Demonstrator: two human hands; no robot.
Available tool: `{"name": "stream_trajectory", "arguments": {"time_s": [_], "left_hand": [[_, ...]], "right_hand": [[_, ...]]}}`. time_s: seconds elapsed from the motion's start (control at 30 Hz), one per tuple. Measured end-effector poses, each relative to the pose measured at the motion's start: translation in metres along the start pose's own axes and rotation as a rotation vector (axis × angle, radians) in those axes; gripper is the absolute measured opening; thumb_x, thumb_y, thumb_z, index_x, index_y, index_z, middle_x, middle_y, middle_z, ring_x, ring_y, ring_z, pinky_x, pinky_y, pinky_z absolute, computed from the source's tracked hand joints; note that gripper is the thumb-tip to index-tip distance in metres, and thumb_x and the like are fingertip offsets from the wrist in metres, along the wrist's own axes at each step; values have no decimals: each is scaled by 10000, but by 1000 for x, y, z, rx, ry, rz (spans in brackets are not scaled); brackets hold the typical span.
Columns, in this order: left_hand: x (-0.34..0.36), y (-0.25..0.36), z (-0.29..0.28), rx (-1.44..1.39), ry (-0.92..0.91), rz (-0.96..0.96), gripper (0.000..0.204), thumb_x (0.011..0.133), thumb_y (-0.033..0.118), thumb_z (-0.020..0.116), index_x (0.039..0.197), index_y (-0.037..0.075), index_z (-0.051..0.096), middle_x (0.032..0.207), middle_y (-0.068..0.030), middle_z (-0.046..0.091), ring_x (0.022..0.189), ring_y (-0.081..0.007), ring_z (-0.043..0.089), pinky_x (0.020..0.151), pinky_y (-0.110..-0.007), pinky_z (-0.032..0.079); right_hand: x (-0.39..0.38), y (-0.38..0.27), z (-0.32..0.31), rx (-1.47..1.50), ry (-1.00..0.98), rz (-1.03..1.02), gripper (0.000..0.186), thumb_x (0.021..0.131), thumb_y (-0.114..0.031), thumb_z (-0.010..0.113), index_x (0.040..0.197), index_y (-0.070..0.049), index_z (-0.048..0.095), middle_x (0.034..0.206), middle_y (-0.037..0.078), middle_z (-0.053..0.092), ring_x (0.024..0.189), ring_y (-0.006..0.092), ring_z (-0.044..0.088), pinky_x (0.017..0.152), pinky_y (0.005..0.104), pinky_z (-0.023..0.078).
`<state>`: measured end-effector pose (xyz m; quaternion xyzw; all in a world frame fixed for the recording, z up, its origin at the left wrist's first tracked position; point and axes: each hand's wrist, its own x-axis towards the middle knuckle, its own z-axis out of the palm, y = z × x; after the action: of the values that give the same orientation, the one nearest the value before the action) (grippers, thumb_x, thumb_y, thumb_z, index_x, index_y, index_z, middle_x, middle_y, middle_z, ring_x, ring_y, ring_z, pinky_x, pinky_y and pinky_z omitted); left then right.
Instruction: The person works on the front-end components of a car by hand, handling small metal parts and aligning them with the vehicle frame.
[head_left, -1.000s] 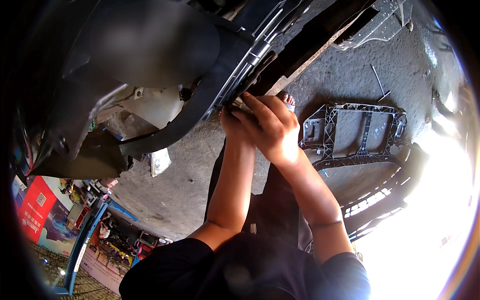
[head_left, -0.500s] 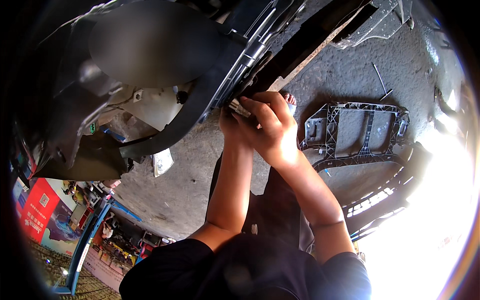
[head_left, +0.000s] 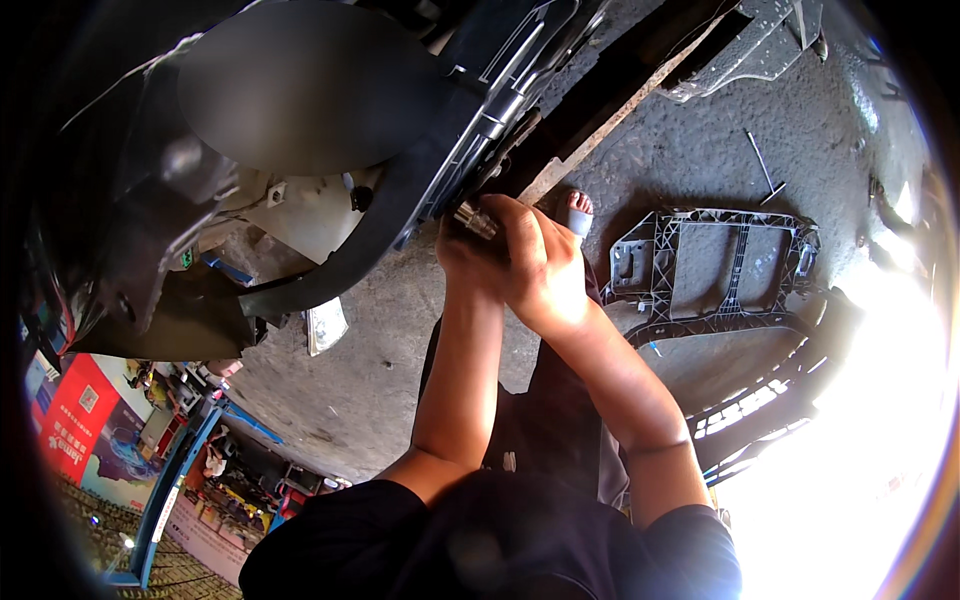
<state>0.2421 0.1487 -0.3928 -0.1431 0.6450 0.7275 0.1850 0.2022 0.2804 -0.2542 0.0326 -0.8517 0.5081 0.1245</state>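
My hands are together at the lower edge of a dark plastic car part (head_left: 480, 140) with ribs along it. A short, shiny, stepped metal cylinder (head_left: 476, 220) pokes out between them; its exact kind does not show. My right hand (head_left: 545, 265) is closed, its fingers curled over the side of the cylinder. My left hand (head_left: 466, 255) presses against it from the left, in shade. Its fingers look bent round something, but the right hand and the shadow hide most of them.
A rusty-edged dark beam (head_left: 620, 110) runs diagonally beyond my hands. On the concrete floor (head_left: 370, 370) at the right lie a black radiator-support frame (head_left: 735, 265) and a thin metal rod tool (head_left: 762, 165). A curved black arch (head_left: 330, 275) bends leftward. My sandalled foot (head_left: 577, 215) stands near the beam.
My right hand has shifted slightly, its raised knuckles now lower and its fingers closed in more. More of the metal cylinder and of my foot shows.
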Motion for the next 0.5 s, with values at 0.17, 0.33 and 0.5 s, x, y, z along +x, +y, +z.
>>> {"name": "stream_trajectory", "arguments": {"time_s": [0.17, 0.33, 0.5], "left_hand": [[-3, 13, 9, 706, 56, 11, 474, 1024, 354, 249, 1312, 30, 440, 1277, -82, 536, 1173, -144, 523, 1016, -274, 418], [4, 11, 16, 223, 145, 24, 471, 1021, 361, 264, 1303, 29, 445, 1267, -80, 542, 1167, -146, 529, 1009, -272, 424], [8, 12, 17, 71, 168, 16, 469, 1019, 369, 278, 1293, 29, 449, 1257, -79, 548, 1160, -148, 535, 1001, -270, 430]], "right_hand": [[3, 3, 10, -30, 145, -89, 353, 691, -87, 797, 957, 27, 594, 847, 151, 679, 671, 268, 678, 584, 341, 548], [1, 15, 10, -116, 130, -196, 444, 628, -155, 799, 973, 21, 582, 839, 109, 666, 573, 201, 623, 483, 291, 484], [4, 11, 2, -206, 41, -197, 485, 618, -226, 802, 978, 17, 584, 831, 93, 650, 592, 198, 615, 495, 297, 473]]}}
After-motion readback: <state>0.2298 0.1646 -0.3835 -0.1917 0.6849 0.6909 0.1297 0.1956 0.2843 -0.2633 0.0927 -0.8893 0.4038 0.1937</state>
